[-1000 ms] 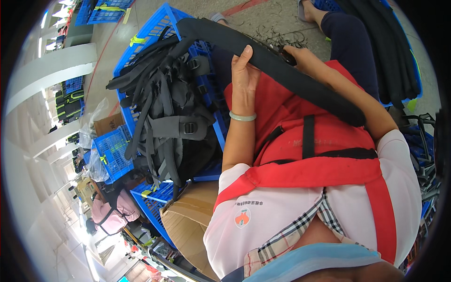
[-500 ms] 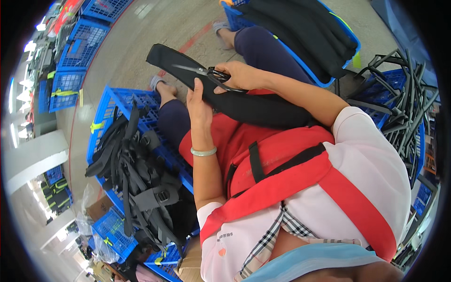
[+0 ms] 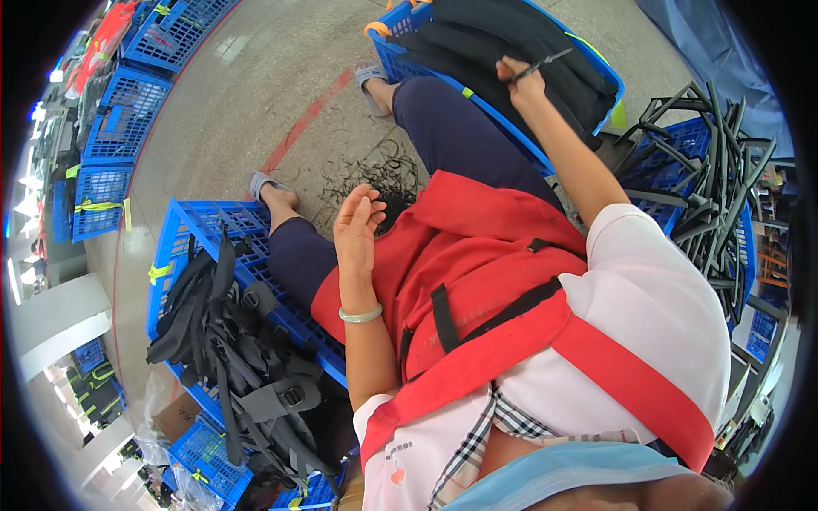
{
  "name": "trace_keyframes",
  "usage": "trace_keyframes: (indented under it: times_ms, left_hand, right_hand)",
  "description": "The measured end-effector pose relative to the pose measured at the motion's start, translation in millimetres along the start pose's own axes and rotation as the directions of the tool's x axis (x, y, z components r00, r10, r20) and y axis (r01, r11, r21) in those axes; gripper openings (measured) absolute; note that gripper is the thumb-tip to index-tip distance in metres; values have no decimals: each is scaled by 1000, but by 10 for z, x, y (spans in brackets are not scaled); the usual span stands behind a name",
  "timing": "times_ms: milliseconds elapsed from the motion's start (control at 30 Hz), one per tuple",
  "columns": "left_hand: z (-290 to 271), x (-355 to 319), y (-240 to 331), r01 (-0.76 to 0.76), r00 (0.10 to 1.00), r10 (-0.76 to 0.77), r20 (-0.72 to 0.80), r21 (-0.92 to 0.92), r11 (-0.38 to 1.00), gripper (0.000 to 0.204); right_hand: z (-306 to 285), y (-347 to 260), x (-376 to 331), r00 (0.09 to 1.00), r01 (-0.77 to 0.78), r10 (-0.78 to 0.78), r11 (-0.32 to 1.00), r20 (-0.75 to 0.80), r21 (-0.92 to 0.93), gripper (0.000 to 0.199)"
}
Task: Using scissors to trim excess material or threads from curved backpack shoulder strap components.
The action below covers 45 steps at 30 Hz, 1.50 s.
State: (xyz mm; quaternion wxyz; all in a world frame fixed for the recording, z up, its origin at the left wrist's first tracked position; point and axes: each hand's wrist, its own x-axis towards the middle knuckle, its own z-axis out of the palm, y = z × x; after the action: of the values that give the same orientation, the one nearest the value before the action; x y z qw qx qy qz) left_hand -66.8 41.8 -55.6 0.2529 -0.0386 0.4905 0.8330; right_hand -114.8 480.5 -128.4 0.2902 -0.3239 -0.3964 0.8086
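My right hand (image 3: 521, 83) grips a pair of scissors (image 3: 552, 60), the blades pointing away to the right. It is above a blue basket (image 3: 615, 95) packed with long black padded pieces (image 3: 464, 43). Over the left side of my lap, my left hand (image 3: 358, 223) is raised with its fingers loosely bent and apart, holding nothing. A red apron (image 3: 477, 230) covers my lap, with no black piece lying on it.
At my left a blue crate (image 3: 175, 247) holds tangled dark straps with buckles (image 3: 281, 387). Black thread scraps (image 3: 375, 175) litter the floor between my feet. Grey-black strips (image 3: 707, 196) stick out of a crate at right. More blue crates (image 3: 128, 115) stand far left.
The black padded piece has left my lap and my left hand. My right hand has moved away and right with the scissors, over the basket. My left hand has dropped slightly nearer me.
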Motion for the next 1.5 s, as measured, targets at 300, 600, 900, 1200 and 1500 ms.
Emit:
trace_keyframes:
  times_ms: [300, 600, 900, 1200, 1500]
  left_hand:
    - [-31, -167, 17, -19, 992, 21, -123, 17, 1000, 23]
    - [-84, -442, 77, -109, 968, 137, -209, 142, 984, 24]
    - [150, -1794, 838, -461, 752, 641, -151, 575, 676, 16]
    - [-1413, -3036, 1151, -208, -36, 878, -478, 863, 461, 25]
    - [-2740, -2458, 1911, 450, 288, 894, -343, 873, 190, 25]
  right_hand:
    - [343, 31, -842, 973, 105, 12, 865, 231, -490, 17]
    - [1057, 69, -1676, 617, 771, -10, 209, 787, -602, 27]
    - [973, 124, -1915, 361, 914, 282, 81, 889, -397, 33]
    - [1153, 255, -2139, 268, 952, 302, 65, 915, -300, 32]
    - [1176, 261, -2307, 206, 957, 348, 122, 915, -262, 32]
